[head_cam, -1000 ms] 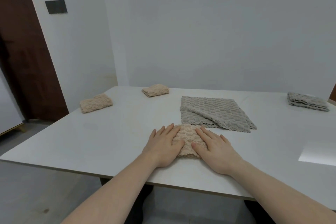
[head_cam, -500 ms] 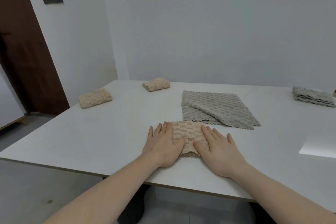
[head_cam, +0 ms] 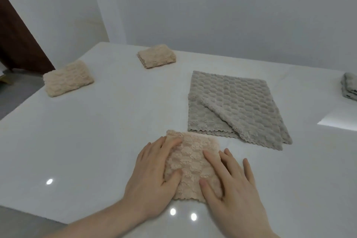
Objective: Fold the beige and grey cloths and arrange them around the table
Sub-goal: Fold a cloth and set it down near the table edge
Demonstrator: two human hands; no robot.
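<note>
Hands flat, fingers straight: left hand (head_cam: 152, 179), right hand (head_cam: 231, 185) press folded beige cloth (head_cam: 191, 164); no grip.

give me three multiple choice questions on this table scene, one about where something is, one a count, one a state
1. Where does the large grey cloth lie relative to the beige cloth under the hands?
A. beyond it, to the right
B. left of it
C. under it

2. How many beige cloths are on the white table?
A. one
B. three
C. five

3. How are the hands on the near beige cloth?
A. lifting it clear
B. fingers flat, pressing it down
C. not touching it

Answers:
1 A: it lies farther back and to the right.
2 B: two folded ones, at the left edge and at the far side, plus the near one.
3 B: left hand and right hand rest flat on it.
</note>
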